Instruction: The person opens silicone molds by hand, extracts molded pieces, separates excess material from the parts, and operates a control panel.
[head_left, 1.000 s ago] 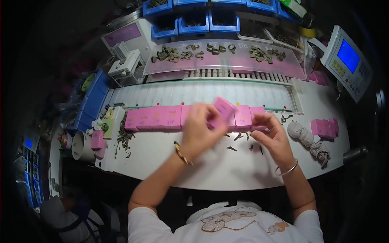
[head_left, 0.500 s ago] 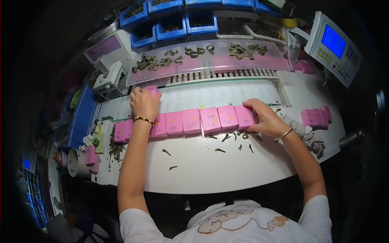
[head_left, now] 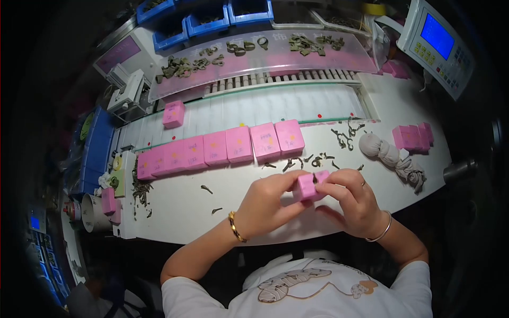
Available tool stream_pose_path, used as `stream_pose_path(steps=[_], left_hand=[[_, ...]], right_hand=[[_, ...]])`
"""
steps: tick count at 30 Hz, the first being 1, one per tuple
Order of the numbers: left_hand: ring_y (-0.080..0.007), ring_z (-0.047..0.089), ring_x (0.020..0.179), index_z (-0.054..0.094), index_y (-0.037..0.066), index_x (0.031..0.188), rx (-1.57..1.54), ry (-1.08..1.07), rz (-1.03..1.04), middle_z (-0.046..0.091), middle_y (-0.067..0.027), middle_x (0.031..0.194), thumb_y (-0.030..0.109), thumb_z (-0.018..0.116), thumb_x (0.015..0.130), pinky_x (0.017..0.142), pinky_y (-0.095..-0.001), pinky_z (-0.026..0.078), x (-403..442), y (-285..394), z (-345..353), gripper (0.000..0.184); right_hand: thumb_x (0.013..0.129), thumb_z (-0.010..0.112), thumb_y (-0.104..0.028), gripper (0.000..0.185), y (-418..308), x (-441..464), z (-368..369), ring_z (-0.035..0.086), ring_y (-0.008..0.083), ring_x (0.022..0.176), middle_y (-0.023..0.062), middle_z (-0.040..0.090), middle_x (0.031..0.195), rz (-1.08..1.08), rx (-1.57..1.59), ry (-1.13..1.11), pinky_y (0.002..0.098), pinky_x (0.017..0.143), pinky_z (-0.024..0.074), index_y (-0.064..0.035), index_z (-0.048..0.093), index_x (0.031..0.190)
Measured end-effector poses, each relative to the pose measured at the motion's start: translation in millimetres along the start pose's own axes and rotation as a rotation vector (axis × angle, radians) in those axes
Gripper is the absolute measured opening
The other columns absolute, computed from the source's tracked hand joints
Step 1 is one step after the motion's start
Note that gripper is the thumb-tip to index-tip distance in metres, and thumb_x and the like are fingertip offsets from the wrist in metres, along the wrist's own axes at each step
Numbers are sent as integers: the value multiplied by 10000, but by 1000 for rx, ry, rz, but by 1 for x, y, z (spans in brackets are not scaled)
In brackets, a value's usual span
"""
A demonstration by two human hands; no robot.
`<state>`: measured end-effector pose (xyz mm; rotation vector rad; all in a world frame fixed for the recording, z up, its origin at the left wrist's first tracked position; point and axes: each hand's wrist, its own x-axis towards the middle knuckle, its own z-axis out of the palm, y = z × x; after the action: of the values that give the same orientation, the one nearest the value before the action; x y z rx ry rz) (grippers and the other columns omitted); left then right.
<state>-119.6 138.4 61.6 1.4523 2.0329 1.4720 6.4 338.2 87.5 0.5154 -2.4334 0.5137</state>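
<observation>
Near the front edge of the table, my left hand [head_left: 273,199] grips a pink rubber mould [head_left: 306,186] between thumb and fingers. A dark green piece [head_left: 314,179] shows at the mould's opening. My right hand [head_left: 356,201] is closed, its fingertips pinched at that piece and against the mould; the exact contact is partly hidden. Beyond my hands, several more pink moulds [head_left: 214,149] with handwritten marks stand in a slanting row. One lone mould [head_left: 173,114] sits farther back on the white conveyor belt [head_left: 222,115]. Loose dark green pieces [head_left: 318,160] lie just past my hands.
A clear tray [head_left: 254,61] holding dark green parts spans the back, below blue bins [head_left: 204,21]. A device with a blue screen [head_left: 437,40] stands at the right. A grey cloth bundle [head_left: 392,161] and stacked pink blocks [head_left: 411,139] lie right, a white roll [head_left: 95,212] left.
My left hand has come back from the conveyor, leaving a mould there. My right hand has taken the rightmost mould from the row, and both hands now meet on it near the front edge.
</observation>
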Motion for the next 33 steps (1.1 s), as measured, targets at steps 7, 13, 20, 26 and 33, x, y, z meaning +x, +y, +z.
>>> stream_pose_path(steps=[7,13,20,26,33], left_hand=[[-265,708,1084,634,3,1308,2,-88,-72,704,-159,1229,83,808,822,930,-354,564,-32,-2,1,522],[-262,719,939,649,-1,1286,-134,-110,-102,734,-156,1111,117,763,855,866,-359,576,-35,-11,-11,461],[-241,703,812,467,27,1190,-66,188,-54,641,-135,949,-63,611,875,760,-315,556,-40,-25,26,359],[-324,552,815,633,76,1053,221,94,-16,566,-119,882,-25,622,819,741,-425,479,-26,-15,21,255],[-254,576,865,673,71,1079,-44,-16,-125,653,-84,1031,54,707,842,820,-364,475,-25,-14,12,240]], right_hand=[[761,662,-83,294,-8,-10,18,638,275,960,100,629,1078,26,57,-138,378,821,560,-32,655,1051],[742,667,-95,265,-12,4,18,598,218,879,64,609,1010,-27,-8,-201,334,735,518,-51,629,1000],[722,674,-125,267,-13,0,24,573,193,836,48,589,968,-102,-92,-210,316,687,497,-64,627,977],[692,685,-111,253,-19,-25,40,565,188,754,46,581,929,-66,-64,-85,278,606,487,-86,621,936],[685,703,-82,231,-31,-54,49,584,194,738,43,596,913,-19,63,-71,284,590,505,-86,625,902]])
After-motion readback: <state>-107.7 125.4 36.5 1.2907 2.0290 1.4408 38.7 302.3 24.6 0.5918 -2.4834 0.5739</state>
